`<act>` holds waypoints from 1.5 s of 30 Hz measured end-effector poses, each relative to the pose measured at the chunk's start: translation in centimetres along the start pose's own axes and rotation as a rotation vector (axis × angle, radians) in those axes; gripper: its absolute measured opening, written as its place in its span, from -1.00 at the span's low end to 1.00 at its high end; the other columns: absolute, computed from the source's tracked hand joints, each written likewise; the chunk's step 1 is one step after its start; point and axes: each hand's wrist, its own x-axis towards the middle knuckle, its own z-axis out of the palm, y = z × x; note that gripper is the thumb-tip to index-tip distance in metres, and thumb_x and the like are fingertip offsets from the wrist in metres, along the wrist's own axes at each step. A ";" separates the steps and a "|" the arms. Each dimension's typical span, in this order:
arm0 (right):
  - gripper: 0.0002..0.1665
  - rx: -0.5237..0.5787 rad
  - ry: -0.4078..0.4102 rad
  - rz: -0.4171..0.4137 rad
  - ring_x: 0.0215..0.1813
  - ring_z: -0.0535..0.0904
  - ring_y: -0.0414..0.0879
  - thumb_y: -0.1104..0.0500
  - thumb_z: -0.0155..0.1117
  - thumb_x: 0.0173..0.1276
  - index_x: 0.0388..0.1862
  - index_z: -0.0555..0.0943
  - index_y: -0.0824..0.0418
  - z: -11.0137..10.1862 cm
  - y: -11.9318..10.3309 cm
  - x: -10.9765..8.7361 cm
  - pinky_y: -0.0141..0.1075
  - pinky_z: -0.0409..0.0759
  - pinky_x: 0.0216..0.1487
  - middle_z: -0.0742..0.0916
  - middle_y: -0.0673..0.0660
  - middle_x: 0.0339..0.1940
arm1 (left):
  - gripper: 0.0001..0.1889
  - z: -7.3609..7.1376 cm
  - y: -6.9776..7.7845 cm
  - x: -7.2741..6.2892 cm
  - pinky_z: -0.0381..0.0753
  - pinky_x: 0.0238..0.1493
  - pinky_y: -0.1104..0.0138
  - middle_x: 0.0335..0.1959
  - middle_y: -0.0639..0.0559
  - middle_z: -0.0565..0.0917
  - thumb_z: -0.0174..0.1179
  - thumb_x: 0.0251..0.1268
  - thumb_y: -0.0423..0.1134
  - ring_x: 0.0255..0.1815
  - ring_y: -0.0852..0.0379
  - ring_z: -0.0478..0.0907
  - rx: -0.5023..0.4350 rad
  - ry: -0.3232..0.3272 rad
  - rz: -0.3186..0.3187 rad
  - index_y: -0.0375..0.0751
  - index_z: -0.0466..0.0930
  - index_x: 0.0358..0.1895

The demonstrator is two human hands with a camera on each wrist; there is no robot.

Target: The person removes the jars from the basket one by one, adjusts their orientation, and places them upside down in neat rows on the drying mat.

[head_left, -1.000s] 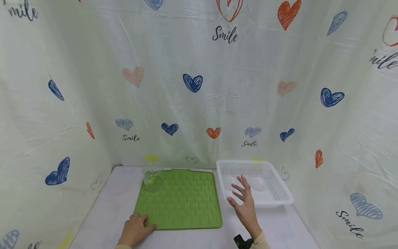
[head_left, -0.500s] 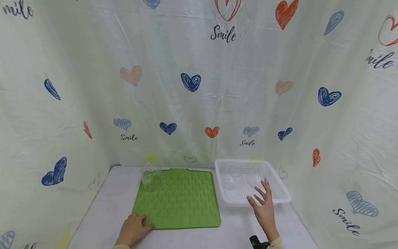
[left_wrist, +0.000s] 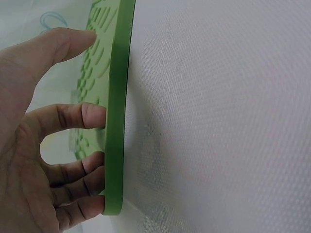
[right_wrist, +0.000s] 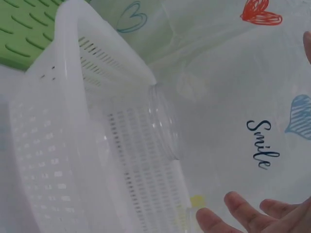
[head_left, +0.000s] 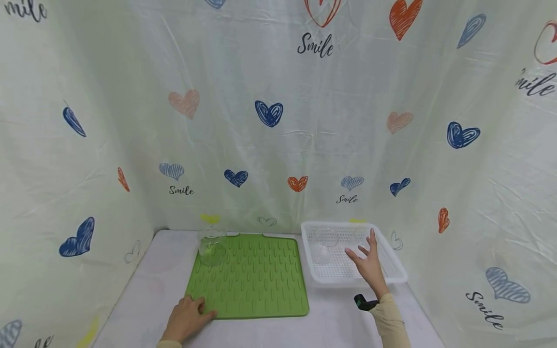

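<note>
Right hand (head_left: 369, 265) moved farther over basket (head_left: 332, 280) holding clear vessels (right_wrist: 166, 124).

From the head I look forward and down over the fingers (head_left: 373, 242); my wrist views face theirs up close. Head and right wrist share the white basket (head_left: 335, 280) near the right fingers.

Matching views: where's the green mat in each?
Head: green mat at lower centre, left of the white basket.
Left wrist: green mat seen nearly edge-on, a tall strip left of centre.
Right wrist: green mat in the top left corner, partly cut off.
Shared landmark: heart-print curtain, in all three.
</note>
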 end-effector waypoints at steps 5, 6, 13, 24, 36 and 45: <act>0.45 -0.054 -0.163 0.108 0.40 0.16 0.52 -0.13 0.41 0.20 0.51 -0.60 -0.08 0.3 1.0 2.7 0.24 0.40 0.23 -0.12 0.51 0.52 | -0.49 -0.2 0.0 0.0 0.19 -0.47 0.24 -0.53 -0.01 0.28 0.34 -0.02 0.26 -0.48 0.05 0.20 -0.005 -0.003 0.004 -0.06 0.33 -0.58; 0.49 -0.061 -0.195 0.135 0.41 0.13 0.54 -0.12 0.43 0.18 0.49 -0.63 -0.05 0.4 1.3 3.1 0.25 0.39 0.22 -0.12 0.55 0.50 | -0.49 -0.2 0.0 0.0 0.20 -0.46 0.23 -0.52 -0.02 0.29 0.34 -0.01 0.26 -0.47 0.05 0.21 -0.007 -0.005 0.004 -0.06 0.34 -0.58; 0.58 -0.047 -0.371 0.287 0.42 0.05 0.55 -0.14 0.48 0.12 0.47 -0.68 0.04 1.2 2.7 5.7 0.29 0.41 0.17 -0.13 0.61 0.47 | -0.50 -0.2 -0.1 -0.1 0.22 -0.46 0.23 -0.54 -0.02 0.30 0.34 -0.02 0.25 -0.49 0.05 0.22 -0.026 -0.026 -0.014 -0.06 0.35 -0.59; 0.52 -0.092 -0.510 0.410 0.28 0.38 0.49 -0.15 0.46 0.11 0.50 -0.56 0.17 4.1 4.4 7.9 0.31 0.45 0.08 0.10 0.59 0.44 | -0.52 -0.5 -0.1 0.1 0.35 -0.41 0.16 -0.51 -0.04 0.36 0.36 -0.03 0.24 -0.46 0.05 0.30 -0.052 -0.030 -0.025 -0.06 0.42 -0.59; 0.52 -0.161 -0.512 0.407 0.26 0.35 0.54 -0.22 0.50 0.02 0.52 -0.40 0.26 6.4 6.4 8.1 0.27 0.45 0.11 0.01 0.59 0.45 | -0.51 -0.3 0.5 0.4 0.38 -0.36 0.16 -0.49 -0.02 0.38 0.40 -0.09 0.24 -0.42 0.05 0.32 -0.115 -0.093 -0.098 -0.11 0.47 -0.60; 0.34 -0.022 -0.411 0.363 0.34 0.20 0.54 -0.13 0.51 0.06 0.50 -0.21 0.22 8.2 6.5 8.1 0.36 0.43 0.07 0.10 0.57 0.41 | -0.49 -0.3 0.1 0.3 0.43 -0.32 0.10 -0.46 -0.03 0.40 0.40 -0.12 0.27 -0.38 0.01 0.38 -0.091 -0.073 -0.091 -0.11 0.48 -0.59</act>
